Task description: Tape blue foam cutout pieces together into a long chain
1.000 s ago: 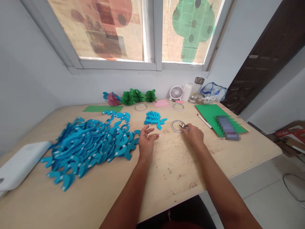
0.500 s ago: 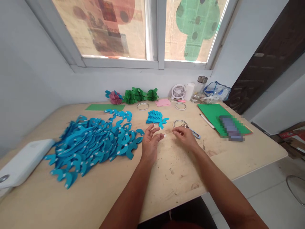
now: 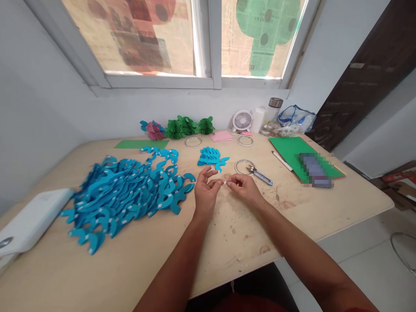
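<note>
Light is let into the room through a window covered with printed sheets (image 3: 232, 52), on which lines of small type are seen but cannot be read. Beneath it a pale wooden table (image 3: 97, 281) is set against the wall. On the floor at the far right, a red and white carton (image 3: 398, 184) is seen, too blurred for its markings to be made out.

At the middle of the table, a small white piece (image 3: 225, 183) is held where the fingertips of both hands meet. By the right hand (image 3: 242, 187) it is pinched, with thumb and forefinger brought together on it. The left hand (image 3: 205, 188) is held partly open: its thumb is extended to the same piece, while its other fingers are raised, curled and spread apart. A pale spot is seen on one raised fingertip; whether it is nail or another scrap cannot be told.

Just beyond the left hand, a small blue stack (image 3: 209, 156) is laid, and to its left a large heap of blue cut-outs (image 3: 126, 186) is spread, dotted with white squares. Beyond the right hand, blue-handled snips (image 3: 261, 174) are laid with their blades over a tape ring (image 3: 236, 168). Farther right, a white pen (image 3: 281, 160) is placed beside green card (image 3: 286, 149), on which a pixelated dark object (image 3: 313, 167) is rested.
</note>
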Motion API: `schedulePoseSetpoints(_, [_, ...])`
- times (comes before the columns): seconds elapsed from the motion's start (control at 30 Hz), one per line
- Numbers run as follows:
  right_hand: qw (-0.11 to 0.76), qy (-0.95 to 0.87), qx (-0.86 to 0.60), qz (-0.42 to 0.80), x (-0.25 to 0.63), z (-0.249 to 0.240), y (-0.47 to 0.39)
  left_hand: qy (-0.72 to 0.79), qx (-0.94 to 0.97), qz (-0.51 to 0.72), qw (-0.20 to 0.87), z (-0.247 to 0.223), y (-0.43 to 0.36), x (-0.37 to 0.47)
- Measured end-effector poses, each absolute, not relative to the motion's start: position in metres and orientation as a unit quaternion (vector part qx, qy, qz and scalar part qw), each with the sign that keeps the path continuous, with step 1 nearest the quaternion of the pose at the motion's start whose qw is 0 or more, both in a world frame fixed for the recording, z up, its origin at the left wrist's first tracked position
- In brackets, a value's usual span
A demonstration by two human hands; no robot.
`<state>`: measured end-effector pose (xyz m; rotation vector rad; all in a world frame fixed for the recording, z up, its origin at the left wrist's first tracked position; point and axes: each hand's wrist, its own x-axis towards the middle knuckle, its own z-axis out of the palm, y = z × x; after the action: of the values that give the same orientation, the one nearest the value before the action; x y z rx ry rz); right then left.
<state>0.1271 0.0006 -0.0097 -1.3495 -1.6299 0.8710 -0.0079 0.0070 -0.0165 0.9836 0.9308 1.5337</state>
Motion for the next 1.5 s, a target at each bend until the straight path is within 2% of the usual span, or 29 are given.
schedulePoseSetpoints(0.73, [0.385, -0.687, -0.577, 0.217, 0.12, -0.008, -0.002, 0.418, 0.421, 0.629, 0.502, -0.01, 0.002, -0.007])
schedulePoseSetpoints(1.17, [0.376, -0.69, -0.593, 0.177, 0.113, -0.005, -0.006, 0.428, 0.317, 0.615, 0.581, -0.011, 0.002, -0.006])
schedulePoseSetpoints(1.5, [0.378, -0.696, -0.59, 0.157, 0.112, -0.005, -0.007, 0.441, 0.313, 0.621, 0.568, -0.011, 0.001, -0.005])
